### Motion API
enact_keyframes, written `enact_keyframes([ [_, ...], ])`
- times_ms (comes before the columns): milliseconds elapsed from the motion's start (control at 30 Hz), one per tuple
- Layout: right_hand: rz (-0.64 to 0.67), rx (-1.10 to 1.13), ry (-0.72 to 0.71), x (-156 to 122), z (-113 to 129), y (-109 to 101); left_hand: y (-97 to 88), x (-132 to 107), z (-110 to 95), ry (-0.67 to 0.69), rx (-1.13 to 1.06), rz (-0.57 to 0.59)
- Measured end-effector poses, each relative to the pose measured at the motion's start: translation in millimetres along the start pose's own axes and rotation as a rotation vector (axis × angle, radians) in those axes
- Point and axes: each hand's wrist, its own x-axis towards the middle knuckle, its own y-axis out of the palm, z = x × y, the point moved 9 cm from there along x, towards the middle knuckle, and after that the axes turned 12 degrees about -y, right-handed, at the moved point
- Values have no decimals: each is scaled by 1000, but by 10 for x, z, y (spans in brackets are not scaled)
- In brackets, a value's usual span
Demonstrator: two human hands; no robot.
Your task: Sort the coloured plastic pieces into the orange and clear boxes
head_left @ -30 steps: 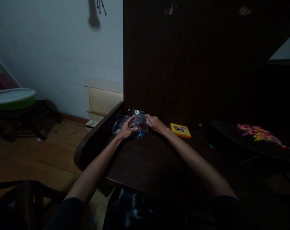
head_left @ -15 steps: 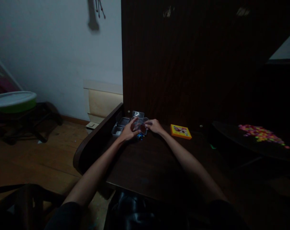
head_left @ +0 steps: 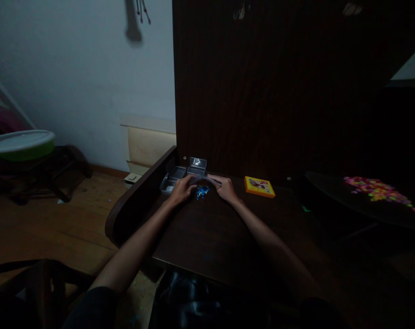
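Between my two hands is a clear plastic box (head_left: 201, 178), its lid swung open, tilted above the dark tabletop. My left hand (head_left: 181, 189) grips its left side, and my right hand (head_left: 226, 188) is closed on the right side. A small heap of blue pieces (head_left: 202, 192), with a few pale ones among them, lies on the table just in front of the box. Other clear open boxes (head_left: 176, 172) stand behind and to the left of my left hand; one holds something white.
A flat yellow box (head_left: 260, 187) lies right of my hands. Beyond the tabletop (head_left: 193, 242), many pink and yellow pieces (head_left: 376, 189) cover a dark surface at far right. A raised wooden side (head_left: 139, 192) borders the left, and a dark panel (head_left: 262, 91) the back.
The clear box has tipped and flattened in view between my hands. The blue pieces, mostly hidden before, now show as a spread heap on the table.
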Motion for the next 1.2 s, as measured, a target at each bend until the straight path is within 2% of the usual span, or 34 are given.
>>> enact_keyframes([
  [167, 14, -42, -97, -175, 92, 70, 55, -56, 27, 57, 91, 4],
  [333, 43, -131, -113, -246, 67, 133, 57, -96, 39, 81, 32, 23],
  [533, -94, -197, -143, -168, 157, -27, 18, -103, -20, 79, -8, -31],
  [633, -189, -220, -143, -82, 230, -187, 14, -66, -7, -21, -83, -100],
  [733, -271, -215, -83, -3, 195, -334, 119, 11, 30, -136, -287, -103],
  [833, -316, -76, 77, 32, -32, -379, 348, 117, 96, -282, -550, -23],
  [900, -297, 51, 204, 27, -238, -327, 456, 159, 137, -373, -582, -18],
  [967, -268, 85, 320, -6, -431, -292, 502, 153, 146, -419, -552, -33],
  [1033, -258, 42, 403, -50, -588, -318, 498, 88, 106, -408, -459, -51],
  [1133, -259, -41, 469, -105, -767, -402, 482, -118, -30, -318, -121, -57],
  [1200, -257, -107, 511, -134, -869, -455, 575, -284, -141, -221, 144, 26],
])
